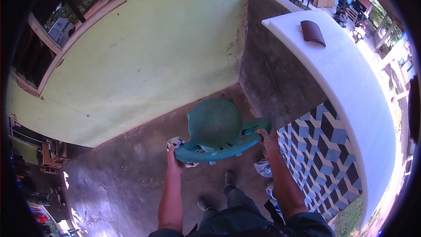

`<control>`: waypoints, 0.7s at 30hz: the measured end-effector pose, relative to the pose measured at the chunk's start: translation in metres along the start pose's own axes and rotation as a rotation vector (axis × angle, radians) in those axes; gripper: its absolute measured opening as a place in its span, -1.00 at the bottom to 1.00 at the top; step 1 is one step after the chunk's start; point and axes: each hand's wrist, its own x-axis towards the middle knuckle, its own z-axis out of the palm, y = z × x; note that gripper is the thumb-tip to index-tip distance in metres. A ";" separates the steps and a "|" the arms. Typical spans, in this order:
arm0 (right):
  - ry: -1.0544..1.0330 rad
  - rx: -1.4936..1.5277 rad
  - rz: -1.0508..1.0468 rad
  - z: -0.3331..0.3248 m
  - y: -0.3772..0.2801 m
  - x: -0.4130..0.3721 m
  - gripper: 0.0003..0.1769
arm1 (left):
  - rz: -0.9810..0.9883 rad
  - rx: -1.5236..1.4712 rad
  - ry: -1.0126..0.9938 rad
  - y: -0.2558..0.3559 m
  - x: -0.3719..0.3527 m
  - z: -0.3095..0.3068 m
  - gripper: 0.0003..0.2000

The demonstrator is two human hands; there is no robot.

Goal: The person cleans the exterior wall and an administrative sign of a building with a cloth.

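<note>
A green plastic chair (215, 122) is in front of me, seen from above, with its rounded seat beyond its curved backrest. My left hand (174, 159) is closed around the left end of the backrest. At the opposite end, my right hand (268, 141) grips the backrest too. A black-and-white patterned item (175, 142) shows just past my left hand, partly hidden by the chair; I cannot make out what it is. The chair's legs are out of sight beneath it.
A green wall (166, 52) with a wooden-framed window (81, 24) rises ahead. To the right curves a low wall with a white top (355, 87), bearing a brown curved piece (313, 34). Pale bundled items (263, 167) lie on the concrete floor (131, 175) near my feet.
</note>
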 end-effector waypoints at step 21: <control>0.196 -0.261 -0.201 -0.030 0.032 0.039 -0.55 | -0.243 0.231 0.067 -0.040 0.008 -0.018 -0.33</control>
